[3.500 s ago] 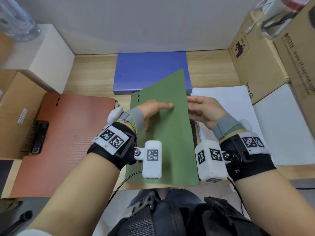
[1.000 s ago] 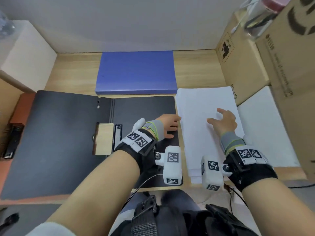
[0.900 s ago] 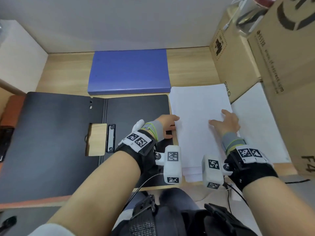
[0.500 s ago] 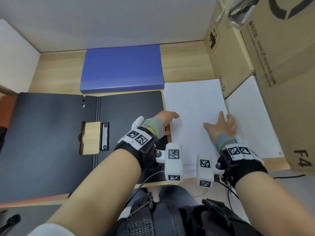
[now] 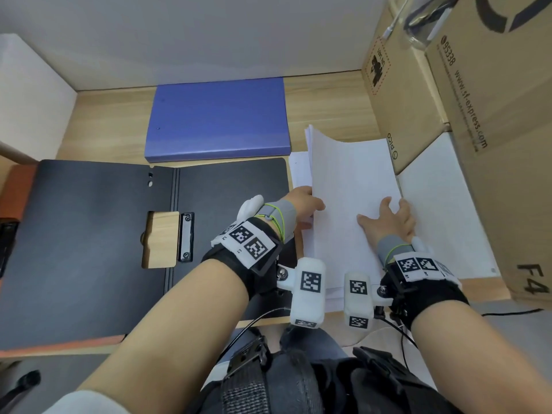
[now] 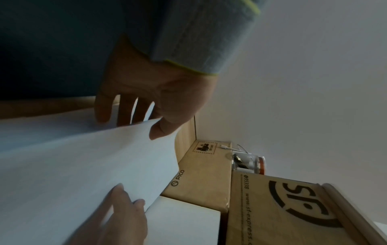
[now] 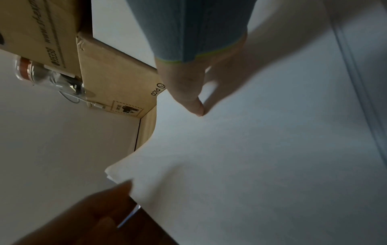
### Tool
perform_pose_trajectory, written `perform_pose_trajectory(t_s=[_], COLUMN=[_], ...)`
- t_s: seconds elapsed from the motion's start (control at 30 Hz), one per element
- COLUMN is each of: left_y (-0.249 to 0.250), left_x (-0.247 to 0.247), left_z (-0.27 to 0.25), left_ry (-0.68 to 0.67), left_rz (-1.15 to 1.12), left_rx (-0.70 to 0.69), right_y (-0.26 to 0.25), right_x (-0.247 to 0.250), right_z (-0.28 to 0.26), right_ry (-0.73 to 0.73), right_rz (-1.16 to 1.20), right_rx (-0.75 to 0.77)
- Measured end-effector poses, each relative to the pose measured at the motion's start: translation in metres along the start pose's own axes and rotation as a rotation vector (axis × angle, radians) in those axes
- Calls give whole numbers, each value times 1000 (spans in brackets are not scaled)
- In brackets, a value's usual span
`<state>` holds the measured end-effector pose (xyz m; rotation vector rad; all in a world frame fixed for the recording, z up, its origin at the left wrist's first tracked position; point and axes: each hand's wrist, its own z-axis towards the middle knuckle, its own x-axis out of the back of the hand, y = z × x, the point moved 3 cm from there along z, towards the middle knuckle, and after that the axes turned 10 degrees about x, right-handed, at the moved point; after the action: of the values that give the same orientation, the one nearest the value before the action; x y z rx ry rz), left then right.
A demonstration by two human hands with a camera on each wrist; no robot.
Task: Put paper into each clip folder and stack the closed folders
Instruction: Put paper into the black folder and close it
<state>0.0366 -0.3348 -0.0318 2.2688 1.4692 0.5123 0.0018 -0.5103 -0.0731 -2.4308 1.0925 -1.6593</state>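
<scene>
left hand (image 5: 301, 204) fingers under paper (image 5: 346, 198), blurred

Right hand (image 7: 188, 79) pinches the paper sheets (image 7: 251, 165), thumb on top, fingers (image 7: 222, 86) partly hidden beneath. Sheet corner curls up near 8 o'clock beside the blurred left hand (image 7: 87, 218). Cardboard boxes (image 7: 117, 74) at 10 o'clock, clear bottle (image 7: 41, 73) alongside.

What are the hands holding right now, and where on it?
A bundle of white paper: the left hand grips its left edge, the right hand its right edge, lifting it off the stack.
</scene>
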Motion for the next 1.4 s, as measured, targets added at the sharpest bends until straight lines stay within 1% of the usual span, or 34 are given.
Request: perform_pose_trajectory(t_s=[0.07, 0.13, 0.2, 0.3, 0.4, 0.47, 0.53, 0.63, 0.67, 0.73, 0.8, 0.87, 0.93, 1.1, 1.27, 1.4], left_y=[-7, -11, -12, -7, -1, 0, 1, -1, -2, -4, -5, -8, -16, -38, -37, -46], left_x=[-6, -6, -2, 13, 39, 60, 80, 120, 130, 150, 162, 174, 183, 186, 189, 186], left_z=[0, -1, -4, -13, -24, -33, -40, -54, -57, -65, -70, -75, -75, -68, -71, -64], left_ry=[-29, -19, -26, -1, 88, 136, 189, 321, 359, 409, 423, 413, 400, 370, 358, 352], left_rz=[20, 27, -5, -38, -12, -27, -72, -173, -209, -276, -328, -376, -413, -486, -525, -523], left_rx=[4, -5, -28, -85, -174, -233, -288, -400, -438, -513, -571, -617, -626, -567, -585, -538], right_y=[2, 0, -5, -23, -51, -68, -83, -110, -118, -137, -153, -167, -174, -175, -180, -177], right_x=[2, 5, 9, 15, 25, 29, 34, 41, 43, 44, 45, 45, 44, 19, 20, 13], right_z=[-1, -1, -2, -3, -3, -3, -3, -7, -10, -18, -25, -31, -35, -46, -48, -49], right_ry=[-31, -63, -62, -6, 62, 126, 179, 219, 207, 122, 56, 29, -8, -175, -175, -191], right_rz=[-2, 19, 66, 174, 317, 468, 687, 929, 983, 1122, 1310, 1425, 1450, 1293, 1273, 1228], right_rx=[-18, -43, -58, -41, -5, 36, 95, 196, 231, 305, 380, 456, 510, 559, 582, 553])
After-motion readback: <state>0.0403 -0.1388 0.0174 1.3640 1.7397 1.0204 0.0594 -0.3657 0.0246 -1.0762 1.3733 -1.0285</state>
